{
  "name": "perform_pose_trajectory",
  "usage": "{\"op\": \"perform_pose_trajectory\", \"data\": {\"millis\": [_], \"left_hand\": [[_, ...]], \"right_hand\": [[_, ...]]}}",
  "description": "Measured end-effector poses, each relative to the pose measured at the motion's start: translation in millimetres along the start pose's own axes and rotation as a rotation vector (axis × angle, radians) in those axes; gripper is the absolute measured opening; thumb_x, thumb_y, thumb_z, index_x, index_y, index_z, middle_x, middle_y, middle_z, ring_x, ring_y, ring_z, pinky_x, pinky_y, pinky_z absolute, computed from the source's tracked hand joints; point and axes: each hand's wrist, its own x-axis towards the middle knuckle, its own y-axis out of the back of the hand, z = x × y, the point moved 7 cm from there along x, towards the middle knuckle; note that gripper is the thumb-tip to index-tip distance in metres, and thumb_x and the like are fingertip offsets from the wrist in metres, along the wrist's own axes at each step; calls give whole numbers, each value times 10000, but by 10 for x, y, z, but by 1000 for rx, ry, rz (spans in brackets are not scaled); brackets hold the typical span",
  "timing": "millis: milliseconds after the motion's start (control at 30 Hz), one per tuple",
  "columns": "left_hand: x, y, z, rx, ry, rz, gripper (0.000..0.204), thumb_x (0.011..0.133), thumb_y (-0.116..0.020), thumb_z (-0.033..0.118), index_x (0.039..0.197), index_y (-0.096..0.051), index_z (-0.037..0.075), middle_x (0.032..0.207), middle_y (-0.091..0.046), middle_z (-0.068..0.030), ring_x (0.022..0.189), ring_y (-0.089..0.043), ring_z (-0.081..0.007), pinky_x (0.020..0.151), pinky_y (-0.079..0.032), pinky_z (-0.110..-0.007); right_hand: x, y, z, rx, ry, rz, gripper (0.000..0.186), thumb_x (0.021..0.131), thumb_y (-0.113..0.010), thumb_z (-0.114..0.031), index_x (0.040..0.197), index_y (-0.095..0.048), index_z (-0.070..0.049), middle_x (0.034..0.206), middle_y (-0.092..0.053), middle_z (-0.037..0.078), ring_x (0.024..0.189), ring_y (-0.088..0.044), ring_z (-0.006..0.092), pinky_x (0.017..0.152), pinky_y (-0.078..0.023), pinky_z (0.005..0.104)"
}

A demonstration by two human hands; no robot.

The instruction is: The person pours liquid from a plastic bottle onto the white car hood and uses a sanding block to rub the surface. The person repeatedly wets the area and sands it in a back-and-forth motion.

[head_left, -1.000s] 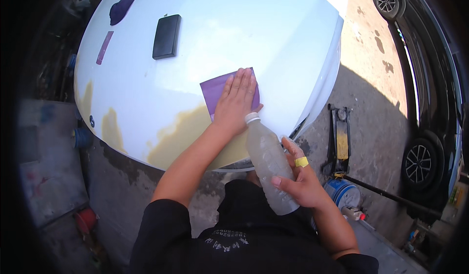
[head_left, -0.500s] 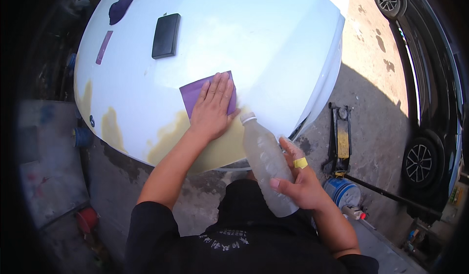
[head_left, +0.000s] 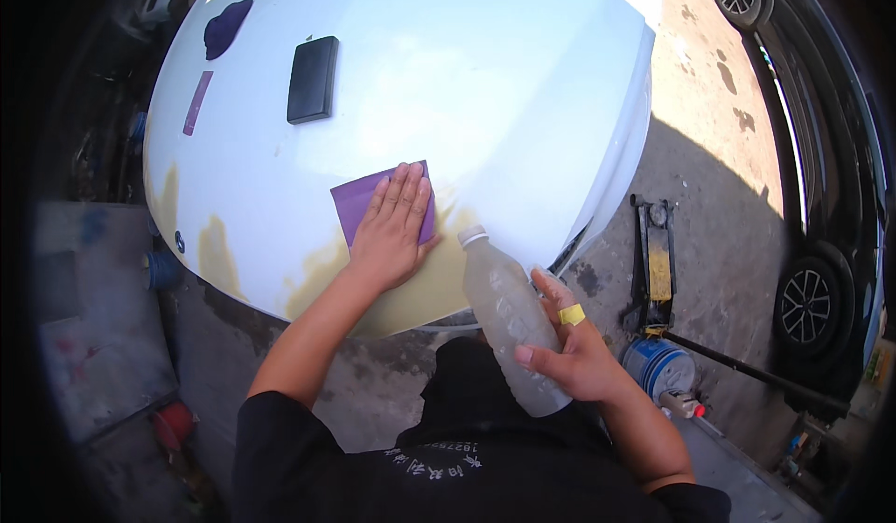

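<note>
My left hand (head_left: 390, 231) lies flat, fingers stretched out, on a purple sandpaper sheet (head_left: 353, 202). The sheet rests on the white car hood (head_left: 467, 103), where patches of yellowish filler or bare primer (head_left: 425, 290) show near the front edge. Part of the paper is hidden under my palm. In my right hand (head_left: 579, 355) is a clear plastic bottle (head_left: 509, 308) with a white cap, tilted up and to the left and filled with cloudy liquid. Yellow tape (head_left: 572, 314) wraps one finger of that hand.
On the hood lie a black rectangular block (head_left: 313, 80), a dark purple piece (head_left: 227, 28) and a narrow purple strip (head_left: 198, 103). To the right stand a floor jack (head_left: 658, 266), a blue-and-white bucket (head_left: 661, 366) and a dark car (head_left: 821, 196). A red container (head_left: 173, 425) is at lower left.
My left hand and the sandpaper have slid slightly toward me and to the left, baring more of the yellowish patch at their right. The bottle stays in my right hand, nearly unmoved.
</note>
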Motion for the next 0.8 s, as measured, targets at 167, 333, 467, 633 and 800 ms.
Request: {"op": "perform_pose_trajectory", "data": {"millis": [167, 333, 467, 633, 800], "left_hand": [[671, 137, 420, -31, -160, 108, 789, 976, -478, 488, 1542, -237, -5, 1642, -163, -161, 1534, -104, -288, 1248, -91, -423], [-227, -30, 88, -51, -115, 4, 851, 915, -598, 440, 1536, -244, -22, 1637, -177, -179, 1531, -131, -309, 1241, -101, -448], [-189, -23, 135, -53, -28, 95, 865, 891, -637, 405, 1531, -250, -31, 1630, -185, -199, 1521, -168, -332, 1236, -111, -467], [670, 163, 440, -102, -57, 228, 762, 943, -546, 386, 1529, -267, -15, 1621, -222, -184, 1515, -190, -317, 1236, -139, -452], [-476, -207, 428, -42, -51, 140, 777, 910, -606, 370, 1506, -317, -36, 1587, -286, -235, 1497, -236, -370, 1216, -157, -497]], "right_hand": [[58, -52, -28, -17, -12, -3, 942, 859, -755, -114, 1548, -134, 52, 1555, -282, 243, 1454, -276, 284, 1179, -219, 384], [1, 38, -35, -42, -2, -3, 944, 860, -753, -115, 1550, -131, 51, 1545, -299, 237, 1443, -304, 287, 1172, -242, 381], [-2, 54, 37, -17, -7, 5, 941, 863, -751, -120, 1551, -132, 51, 1543, -303, 227, 1443, -304, 283, 1173, -240, 379], [21, 7, 39, -48, 5, 12, 933, 870, -748, -131, 1550, -136, 53, 1544, -305, 221, 1444, -300, 275, 1173, -238, 378], [-36, 48, 68, -12, -28, -2, 927, 871, -745, -128, 1549, -139, 55, 1540, -315, 216, 1441, -297, 265, 1173, -236, 375]]}}
